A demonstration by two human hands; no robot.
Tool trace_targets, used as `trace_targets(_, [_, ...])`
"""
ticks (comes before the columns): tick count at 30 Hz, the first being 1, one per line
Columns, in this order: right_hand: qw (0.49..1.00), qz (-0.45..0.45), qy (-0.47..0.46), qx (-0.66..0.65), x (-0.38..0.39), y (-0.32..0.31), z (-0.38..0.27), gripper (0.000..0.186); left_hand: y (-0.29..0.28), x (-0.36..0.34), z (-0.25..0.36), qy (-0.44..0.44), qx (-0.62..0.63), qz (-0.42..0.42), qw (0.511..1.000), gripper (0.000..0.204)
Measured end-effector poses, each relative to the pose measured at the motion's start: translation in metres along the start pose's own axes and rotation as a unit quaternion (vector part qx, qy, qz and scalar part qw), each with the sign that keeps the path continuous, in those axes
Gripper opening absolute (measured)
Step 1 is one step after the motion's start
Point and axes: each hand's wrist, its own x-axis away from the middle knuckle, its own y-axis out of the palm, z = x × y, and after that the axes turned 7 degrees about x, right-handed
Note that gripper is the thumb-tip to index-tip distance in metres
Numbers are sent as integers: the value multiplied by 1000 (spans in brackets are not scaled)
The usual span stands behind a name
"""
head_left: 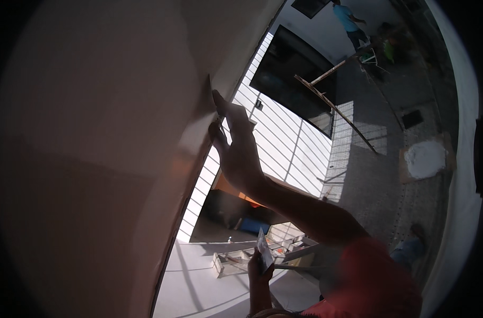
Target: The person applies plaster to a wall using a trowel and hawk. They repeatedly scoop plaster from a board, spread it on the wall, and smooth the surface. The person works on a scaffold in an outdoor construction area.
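My right hand (228, 132) is raised at the plaster wall (93, 106) on the left, its fingers closed on a thin putty knife (209, 85) whose blade meets the surface close to the wall's edge. The red-sleeved arm behind it crosses from the lower right. Lower in the picture, my left hand (260, 270) grips a wide, flat blade (264, 249) smeared pale grey, held upright away from the wall; its handle is hidden by the fingers.
A person (347, 24) in blue stands at upper right near rusty scaffold poles (347, 119). A board with white paste (424, 159) lies on the right; a blue-clad figure (406, 252) is below it. Wooden planks (223, 265) lie behind my left hand.
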Motion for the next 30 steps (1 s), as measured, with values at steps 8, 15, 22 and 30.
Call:
trace_targets(8, [995, -71, -55, 38, 127, 56, -95, 83, -65, -7, 9, 216, -359, -93, 903, 31])
trace_targets(15, [872, -425, -229, 82, 154, -75, -33, 67, -28, 13, 21, 324, -640, -156, 679, 55])
trace_targets(22, [729, -623, -228, 171, 131, -165, 6, 63, 68, 2, -8, -63, 7, -238, 969, 45])
trace_targets(30, [698, -558, -223, 389, 23, -262, 51, 60, 193, -30, -11, 161, -339, -56, 925, 40])
